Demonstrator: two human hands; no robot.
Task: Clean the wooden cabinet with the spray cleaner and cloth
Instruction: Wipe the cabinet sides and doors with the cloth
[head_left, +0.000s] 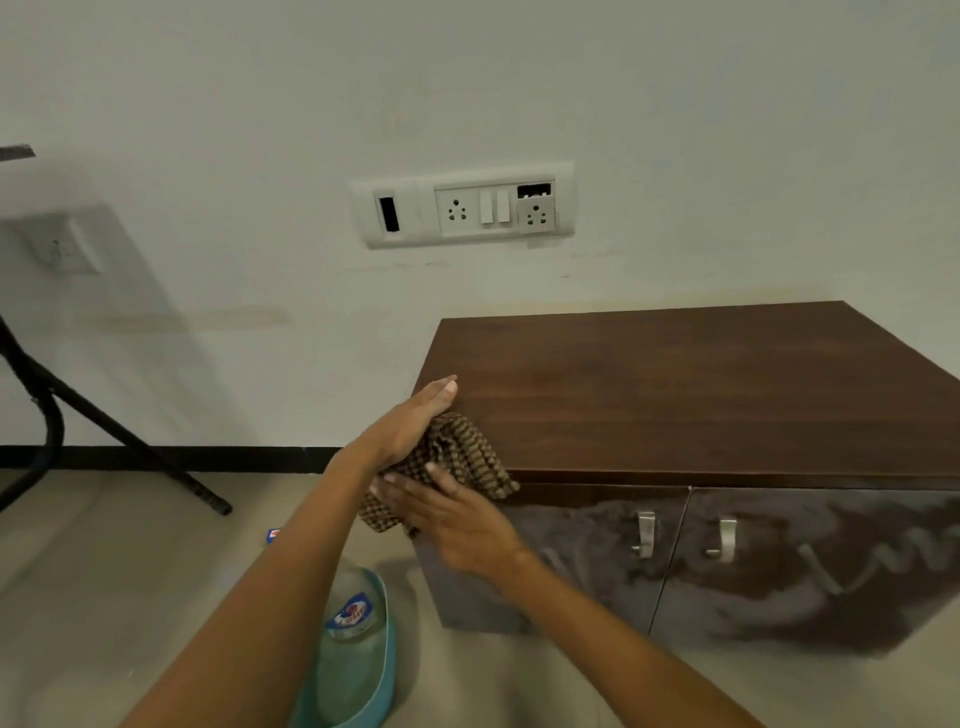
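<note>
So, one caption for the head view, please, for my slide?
Left hand and right hand press a checked cloth at the wooden cabinet's left corner; doors dusty.

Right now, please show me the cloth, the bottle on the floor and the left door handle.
cloth (467, 447): head view, middle of its ribbed folds.
bottle (353, 613): head view, its blue label.
left door handle (645, 535): head view, its metal strip.

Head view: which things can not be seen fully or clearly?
Head view only.
Cabinet: right end cut off by the frame edge.
Bottle on the floor: blurred, label unreadable.
Cloth: partly covered by left hand and right hand.
Blue item on the floor: mostly behind the left forearm.
</note>
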